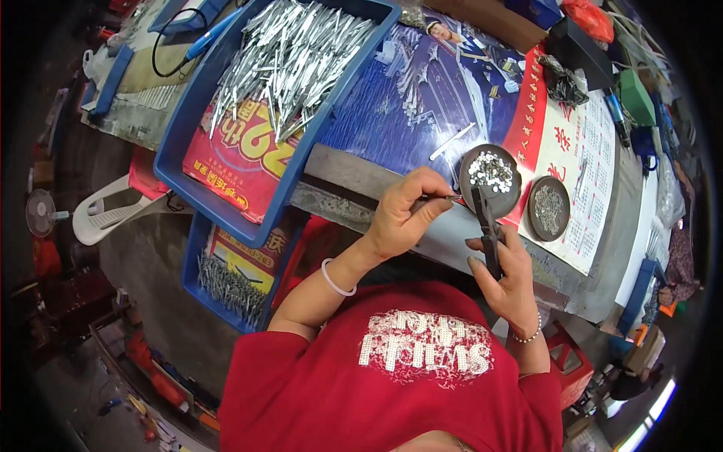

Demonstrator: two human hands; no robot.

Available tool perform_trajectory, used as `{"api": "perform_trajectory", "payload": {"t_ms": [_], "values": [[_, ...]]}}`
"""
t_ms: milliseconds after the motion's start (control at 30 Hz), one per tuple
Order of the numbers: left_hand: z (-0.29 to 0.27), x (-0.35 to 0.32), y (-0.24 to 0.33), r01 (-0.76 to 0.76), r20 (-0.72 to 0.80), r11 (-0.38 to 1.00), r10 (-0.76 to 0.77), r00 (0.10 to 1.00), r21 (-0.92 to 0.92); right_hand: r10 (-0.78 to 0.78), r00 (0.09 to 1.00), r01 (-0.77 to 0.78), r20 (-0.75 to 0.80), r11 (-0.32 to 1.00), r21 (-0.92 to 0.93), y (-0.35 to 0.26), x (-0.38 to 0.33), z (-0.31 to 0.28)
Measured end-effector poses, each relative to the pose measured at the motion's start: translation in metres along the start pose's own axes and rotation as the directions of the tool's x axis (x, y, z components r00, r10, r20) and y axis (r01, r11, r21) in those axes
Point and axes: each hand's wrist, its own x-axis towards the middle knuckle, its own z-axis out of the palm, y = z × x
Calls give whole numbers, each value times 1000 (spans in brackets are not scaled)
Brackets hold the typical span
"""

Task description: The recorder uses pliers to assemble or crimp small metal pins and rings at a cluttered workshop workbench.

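Observation:
My left hand (410, 213) is closed in a pinch at the table's near edge. A small thin piece seems to stick out between thumb and forefinger, too small to name. In my right hand (508, 271) is a dark, narrow-tipped hand tool (489, 245), held upright with its tip over a round brown dish (470, 209). Small shiny silver discs (491, 172) lie in that dish. Just right of it stands a second brown dish (533, 220) with small metal bits (550, 213). A slim silver strip (452, 142) rests on the table beyond my left hand.
A large blue tray (167, 167) to the left holds many thin silver strips (297, 56). Below it sits another blue tray (190, 264) with thin metal pieces. A white chair (113, 207) stands at far left. Black plastic (565, 81) and boxes line the table's far right.

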Motion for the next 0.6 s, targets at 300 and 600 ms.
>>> {"api": "perform_trajectory", "payload": {"t_ms": [300, 600], "values": [[-6, -6, -7, 60, 58, 985, -51, 997, -164, -288, 956, 257, -59, 916, -307, -40, 17, -29], [-3, -10, -15, 80, 23, 969, -76, 997, -234, -262, 963, 233, -55, 922, -310, -48, 25, -27]]}}
